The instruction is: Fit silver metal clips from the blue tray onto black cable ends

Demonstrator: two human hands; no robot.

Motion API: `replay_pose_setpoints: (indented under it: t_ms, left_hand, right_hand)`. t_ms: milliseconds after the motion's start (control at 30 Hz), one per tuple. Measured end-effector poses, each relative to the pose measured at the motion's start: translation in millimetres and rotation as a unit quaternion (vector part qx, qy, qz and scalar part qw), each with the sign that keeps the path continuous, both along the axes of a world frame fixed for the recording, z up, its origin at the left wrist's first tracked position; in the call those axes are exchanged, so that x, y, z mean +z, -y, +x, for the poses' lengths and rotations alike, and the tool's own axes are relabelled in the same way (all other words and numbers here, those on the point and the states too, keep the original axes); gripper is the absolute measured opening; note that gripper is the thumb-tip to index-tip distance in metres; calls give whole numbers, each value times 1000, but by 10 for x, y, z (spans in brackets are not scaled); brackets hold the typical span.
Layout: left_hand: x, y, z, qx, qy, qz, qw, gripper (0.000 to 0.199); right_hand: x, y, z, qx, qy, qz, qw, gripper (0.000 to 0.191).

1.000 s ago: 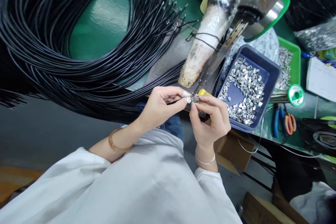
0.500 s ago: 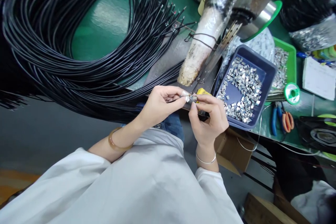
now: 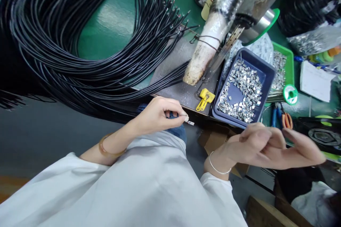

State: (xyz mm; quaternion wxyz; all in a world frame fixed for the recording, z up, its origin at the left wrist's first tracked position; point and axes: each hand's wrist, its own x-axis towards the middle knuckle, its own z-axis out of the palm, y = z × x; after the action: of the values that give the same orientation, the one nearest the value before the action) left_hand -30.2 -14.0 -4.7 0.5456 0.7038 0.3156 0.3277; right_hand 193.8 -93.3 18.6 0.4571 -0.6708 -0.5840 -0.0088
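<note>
My left hand (image 3: 166, 113) is closed in a pinch in front of the bench edge. A small silver metal connector (image 3: 190, 123) sticks out from between its thumb and fingertip, with something whitish at the tips. My right hand (image 3: 274, 145) is off to the right, palm turned up, over the near edge of a blue tray. One finger reaches out to the right while others curl; nothing shows in it. Loose small metal connector shells (image 3: 246, 88) lie in the blue tray (image 3: 268, 71). Left of that tray, a yellow clip (image 3: 205, 98) rests on the bench.
A large bundle of black cables (image 3: 87, 67) covers the left of the green bench (image 3: 112, 17). A wrapped white tube (image 3: 199, 56) slants down toward the edge. On the right are a green tray (image 3: 289, 64), a solder spool (image 3: 290, 94), orange-handled pliers (image 3: 287, 120) and paper (image 3: 315, 81).
My right hand has left the connector and swung right, its fingers opening out. My left hand has dropped slightly toward me, keeping the connector. The yellow clip is uncovered.
</note>
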Motion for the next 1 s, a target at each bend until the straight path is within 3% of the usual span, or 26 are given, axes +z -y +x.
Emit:
replay_pose_setpoints:
  t_ms: [100,167,267,433,600,700,767,833,900,967,1000]
  left_hand:
    - [-64,-55,-107,156,-65,158,973,11]
    - [-118,-136,-155,239,-153,249,926,12]
    - [-196,-306,-187,262,-239,292,888,15]
    - [-239,-573,-187,300,-171,250,904,16]
    - [-246,-632,-224,391,-20,115,913,6]
    - [-203,-590,-281,406,98,36,908,10]
    - [-125,-537,-322,383,173,-18,907,16]
    - [-21,-458,-342,305,221,-88,922,22]
    - [77,-349,-316,134,219,-175,951,26]
    - [141,-224,-227,-51,204,-244,947,27]
    - [156,-162,-160,-115,193,-272,936,27]
  right_hand:
    - [76,-82,62,-74,-29,87,993,12]
    - [54,-173,148,-83,-16,-1,996,12]
    - [-13,-301,339,-78,62,-97,990,14]
    - [-36,-451,507,-32,169,-182,968,15]
    - [-18,-513,489,-47,254,-202,945,18]
    - [-16,-530,502,-49,271,-198,941,17]
    - [-16,-546,521,-55,282,-202,936,16]
    - [-19,-568,541,-61,288,-204,933,15]
    - [-26,-595,562,-59,288,-201,935,13]
    - [-37,-623,583,-54,287,-193,937,13]
    - [-42,-634,593,-54,286,-189,938,13]
